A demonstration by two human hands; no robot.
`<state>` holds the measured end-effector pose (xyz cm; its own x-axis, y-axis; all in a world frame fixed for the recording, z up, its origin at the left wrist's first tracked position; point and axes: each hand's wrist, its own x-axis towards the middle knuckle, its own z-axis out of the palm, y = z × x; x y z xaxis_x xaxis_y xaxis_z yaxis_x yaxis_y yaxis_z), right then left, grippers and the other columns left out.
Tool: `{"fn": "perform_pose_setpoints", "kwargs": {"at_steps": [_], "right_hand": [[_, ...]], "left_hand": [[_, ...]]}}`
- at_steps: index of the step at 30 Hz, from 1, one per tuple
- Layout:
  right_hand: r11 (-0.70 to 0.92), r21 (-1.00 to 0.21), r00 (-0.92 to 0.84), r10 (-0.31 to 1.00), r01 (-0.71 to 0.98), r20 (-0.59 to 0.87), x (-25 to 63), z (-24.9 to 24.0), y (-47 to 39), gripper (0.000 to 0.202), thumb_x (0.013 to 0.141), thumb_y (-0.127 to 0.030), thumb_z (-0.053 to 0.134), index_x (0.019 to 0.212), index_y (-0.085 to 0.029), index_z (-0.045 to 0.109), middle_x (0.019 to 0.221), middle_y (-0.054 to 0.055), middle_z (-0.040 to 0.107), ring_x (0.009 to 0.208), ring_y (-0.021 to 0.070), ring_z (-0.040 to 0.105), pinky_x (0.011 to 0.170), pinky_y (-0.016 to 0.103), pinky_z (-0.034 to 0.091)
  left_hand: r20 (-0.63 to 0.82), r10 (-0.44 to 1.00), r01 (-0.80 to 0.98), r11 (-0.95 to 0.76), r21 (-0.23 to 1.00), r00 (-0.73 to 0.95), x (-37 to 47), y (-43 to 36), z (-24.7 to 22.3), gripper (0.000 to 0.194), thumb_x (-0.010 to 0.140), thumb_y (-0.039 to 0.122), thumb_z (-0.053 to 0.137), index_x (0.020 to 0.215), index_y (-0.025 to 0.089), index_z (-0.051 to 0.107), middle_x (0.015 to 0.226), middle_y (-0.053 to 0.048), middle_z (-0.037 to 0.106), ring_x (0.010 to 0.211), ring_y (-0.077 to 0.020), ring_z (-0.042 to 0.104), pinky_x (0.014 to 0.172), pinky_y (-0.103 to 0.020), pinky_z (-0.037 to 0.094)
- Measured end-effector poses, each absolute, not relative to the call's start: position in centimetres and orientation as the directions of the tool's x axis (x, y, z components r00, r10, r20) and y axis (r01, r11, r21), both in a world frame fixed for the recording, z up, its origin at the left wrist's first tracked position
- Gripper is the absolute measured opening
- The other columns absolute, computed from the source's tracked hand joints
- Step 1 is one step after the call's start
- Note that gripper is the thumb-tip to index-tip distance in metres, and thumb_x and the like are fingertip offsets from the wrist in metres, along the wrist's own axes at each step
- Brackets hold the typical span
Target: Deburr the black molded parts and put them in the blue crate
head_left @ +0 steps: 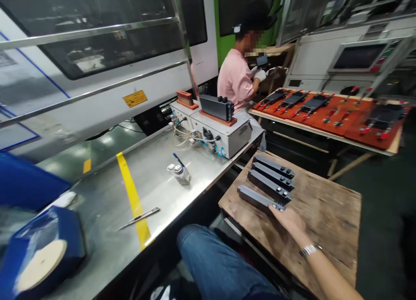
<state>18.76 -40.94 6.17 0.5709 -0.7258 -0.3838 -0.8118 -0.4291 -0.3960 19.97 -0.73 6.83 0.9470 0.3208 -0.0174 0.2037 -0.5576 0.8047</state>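
Observation:
My right hand [289, 220], with a metal watch strap at the wrist, grips the near end of a long dark grey plastic part [255, 198]. That part is at the wooden board's left side; I cannot tell if it rests on the wood. Just beyond it, several similar long grey parts [268, 185] lie side by side on the brown wooden board [325, 222]. Small raised details show at their right ends. My fingers partly hide the end of the held part. My left hand is outside the picture.
Left stands a metal table [107, 230] with a knife-like tool [139, 218], a small bottle [180, 174] and a wired grey box [224, 139] bearing a black part [216, 107]. A blue bin [73, 230] sits left. A co-worker [237, 81] sits behind, near a red fixture table [351, 131].

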Motion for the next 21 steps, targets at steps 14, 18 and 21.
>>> {"fn": "perform_pose_setpoints", "kwargs": {"at_steps": [14, 18, 21], "right_hand": [[-0.641, -0.576, 0.807, 0.588, 0.506, 0.055, 22.0, 12.0, -15.2, 0.056, 0.063, -0.043, 0.079, 0.115, -0.023, 0.075, 0.114, 0.009, 0.076, 0.108, 0.0311, 0.07, 0.094, 0.039, 0.058], [-0.622, -0.526, 0.741, 0.671, 0.58, 0.022, 29.5, 13.8, -10.3, 0.03, 0.088, -0.039, 0.07, 0.113, -0.023, 0.071, 0.113, 0.006, 0.074, 0.102, 0.0209, 0.07, 0.09, 0.035, 0.057], [-0.686, -0.433, 0.759, 0.651, 0.585, -0.006, 35.3, 13.5, -7.9, 0.019, 0.098, -0.033, 0.061, 0.105, -0.016, 0.068, 0.109, 0.007, 0.071, 0.098, 0.0192, 0.067, 0.091, 0.041, 0.055]], "left_hand": [[-0.512, 0.398, 0.614, -0.696, 0.371, 0.761, 14.3, -3.0, 16.8, 0.043, 0.077, 0.018, 0.059, 0.117, 0.008, 0.069, 0.11, -0.02, 0.073, 0.109, -0.0402, 0.066, 0.096, -0.05, 0.047], [-0.505, 0.553, 0.705, -0.233, 0.67, 0.662, 9.8, 1.4, 18.7, 0.039, 0.072, 0.026, 0.065, 0.109, 0.014, 0.067, 0.115, -0.013, 0.074, 0.113, -0.0285, 0.067, 0.097, -0.035, 0.049], [-0.504, 0.656, 0.679, -0.017, 0.734, 0.561, 7.7, 1.8, 20.7, 0.037, 0.076, 0.027, 0.063, 0.11, 0.012, 0.066, 0.123, -0.014, 0.071, 0.119, -0.0281, 0.063, 0.105, -0.036, 0.046]]}}
